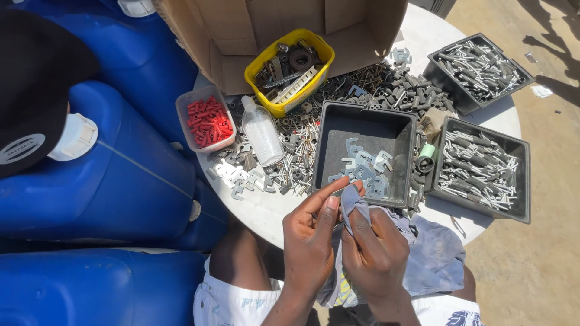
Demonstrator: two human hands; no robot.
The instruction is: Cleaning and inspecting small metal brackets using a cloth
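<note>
1. Both hands meet at the near edge of the round white table [266, 208], right over the lap. The left hand [309, 232] has thumb and forefinger stretched up and pressed together at the tips, pinching something tiny. Can't tell what, it's hidden by the cloth.
2. The right hand [373, 250] has fingers curled together, pinching a fold of the grey-blue rag [432, 256] up against the left fingertips. The rest of the rag drapes over the knee.
3. Just above the hands sits a dark square tray [362, 124] with a small heap of flat grey metal clips [365, 169] in its near corner.
4. More of the same clips [238, 175] lie loose on the table to the left, mixed in with screws and bits.
5. To the right are two dark trays of silvery bolts [480, 166] [480, 63].
6. At the back there's a yellow tub [290, 69] of odd parts inside a cardboard box [241, 30], a clear tub of red wall plugs [206, 121] and a small clear bottle [261, 130] lying on its side.
7. Blue jerrycans [121, 175] crowd the left side.
</note>
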